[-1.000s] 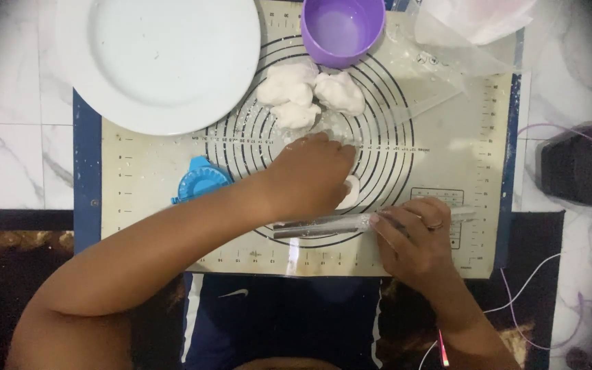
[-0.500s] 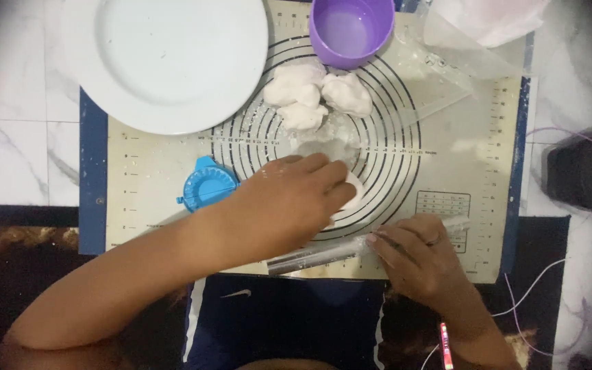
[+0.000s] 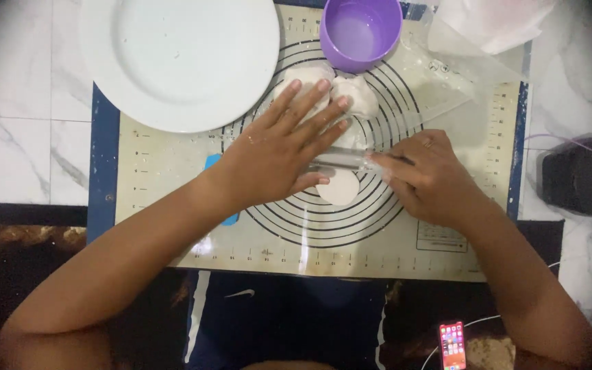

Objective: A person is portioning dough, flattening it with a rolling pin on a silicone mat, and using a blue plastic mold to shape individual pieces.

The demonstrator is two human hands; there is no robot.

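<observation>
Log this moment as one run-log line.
left hand: flat on clear rolling pin | right hand: on pin's other end | pin: over dough disc | surface: baking mat | nearby: dough lumps, purple cup, white plate

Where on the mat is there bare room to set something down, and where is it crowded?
Free: the mat's left strip below the plate; its near edge below both hands; its right side beyond the right hand. Crowded: the middle, where the left hand, rolling pin, dough disc, dough lumps and purple bowl cluster.
</observation>
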